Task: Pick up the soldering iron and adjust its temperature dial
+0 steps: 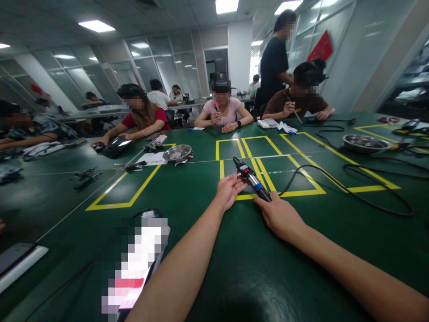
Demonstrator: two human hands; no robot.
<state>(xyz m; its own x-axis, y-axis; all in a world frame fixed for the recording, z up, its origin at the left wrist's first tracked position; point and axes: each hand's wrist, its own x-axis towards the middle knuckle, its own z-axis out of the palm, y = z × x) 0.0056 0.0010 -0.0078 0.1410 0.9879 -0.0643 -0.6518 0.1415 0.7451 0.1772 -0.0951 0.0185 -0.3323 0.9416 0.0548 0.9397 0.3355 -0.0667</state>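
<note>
Above the green table, my right hand [279, 217] is closed round the rear of a corded handheld power tool [255, 182]. The tool has a black grip, a blue band, a silver barrel and a red-and-black front part with a dark tip pointing away from me; its exact kind is unclear. My left hand [230, 192] is palm up beside the front part, fingers stretched out towards it and seemingly touching its side. Whether it bears any weight cannot be made out. From the right hand a black cable [318, 166] runs off across the table.
Yellow tape [301, 193] marks rectangles on the table. Metal bowls stand at left [177, 153] and right [367, 144]. A bright-screened phone [137, 264] lies near my left forearm. White-and-blue gloves [287, 129] lie across the table, where several people sit working.
</note>
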